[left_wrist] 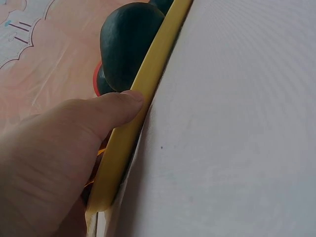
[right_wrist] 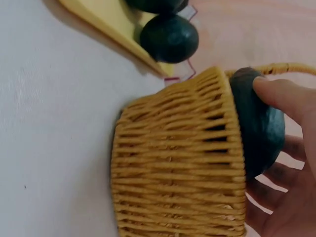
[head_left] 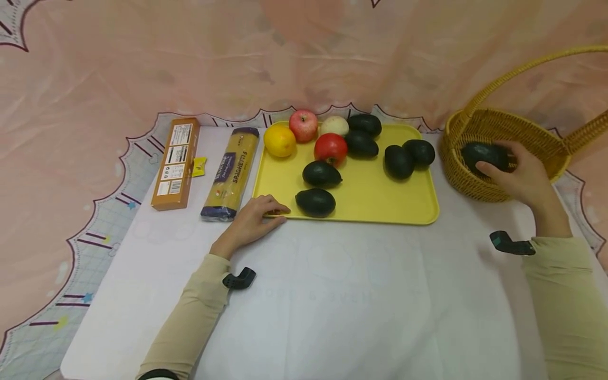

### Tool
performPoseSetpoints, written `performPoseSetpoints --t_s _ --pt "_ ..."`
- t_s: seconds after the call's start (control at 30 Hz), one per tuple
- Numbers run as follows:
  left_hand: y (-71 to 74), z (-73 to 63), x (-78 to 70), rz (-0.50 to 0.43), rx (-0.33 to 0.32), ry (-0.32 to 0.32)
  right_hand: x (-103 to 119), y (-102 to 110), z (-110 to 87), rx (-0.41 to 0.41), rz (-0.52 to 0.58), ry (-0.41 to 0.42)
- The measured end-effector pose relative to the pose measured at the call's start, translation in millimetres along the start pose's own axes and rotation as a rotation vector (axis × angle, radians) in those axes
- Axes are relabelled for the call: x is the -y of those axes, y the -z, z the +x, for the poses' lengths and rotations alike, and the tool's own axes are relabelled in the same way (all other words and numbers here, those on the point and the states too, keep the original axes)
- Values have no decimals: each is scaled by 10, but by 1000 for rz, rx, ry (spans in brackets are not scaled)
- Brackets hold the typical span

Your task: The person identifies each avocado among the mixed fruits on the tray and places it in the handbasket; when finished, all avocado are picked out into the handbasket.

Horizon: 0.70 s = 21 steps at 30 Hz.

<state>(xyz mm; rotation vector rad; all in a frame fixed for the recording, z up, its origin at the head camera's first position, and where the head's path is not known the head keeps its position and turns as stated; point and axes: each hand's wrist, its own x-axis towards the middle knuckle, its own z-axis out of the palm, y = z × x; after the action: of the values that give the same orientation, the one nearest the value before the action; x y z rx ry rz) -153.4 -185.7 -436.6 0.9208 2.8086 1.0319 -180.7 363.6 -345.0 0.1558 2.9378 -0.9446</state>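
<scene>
R hand [head_left: 520,174] has a firm grasp on a dk green avocado [head_left: 482,157] at the mouth of the wicker basket [head_left: 465,179], far R of the table [head_left: 356,295]. Avo lies btwn thumb & fingers: thumb on its near side, fingers round the other side, hand coming in over the basket's R part. R wrist view: part of the avo sticks out past the rim, rest hidden behind the weave; can't tell if it touches the bottom. L hand [head_left: 254,219] pinches the near L corner of the yellow tray [head_left: 370,195], thumb on the outer side of the rim, fingers over the inside. Nearest it on the tray: the front avo [head_left: 315,202], just R of the fingertips, w/ a 2nd avo [head_left: 321,174] right behind. Farther back: lemon [head_left: 279,140], pink-red apple [head_left: 303,125], red tomato [head_left: 331,149], pale round veg [head_left: 334,126], plus 4 more dk avos [head_left: 399,162] in 2 pairs. Spaghetti pkg [head_left: 230,174] is L of the tray, just beyond L hand.
</scene>
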Motion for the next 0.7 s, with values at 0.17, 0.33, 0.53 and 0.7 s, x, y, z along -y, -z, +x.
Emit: performPoseSetpoints --t_s 0.17,0.33,0.53,0.7 --pt "-9 -15 6 -1 5 -6 -101 -6 59 63 -54 12" --pt "-10 -36 8 4 0 -22 -187 -21 123 134 -113 17" --pt "-8 -37 3 0 -3 -24 -188 -12 196 205 -183 13" --pt "-2 -29 -3 -2 0 -19 -180 17 237 272 -214 5"
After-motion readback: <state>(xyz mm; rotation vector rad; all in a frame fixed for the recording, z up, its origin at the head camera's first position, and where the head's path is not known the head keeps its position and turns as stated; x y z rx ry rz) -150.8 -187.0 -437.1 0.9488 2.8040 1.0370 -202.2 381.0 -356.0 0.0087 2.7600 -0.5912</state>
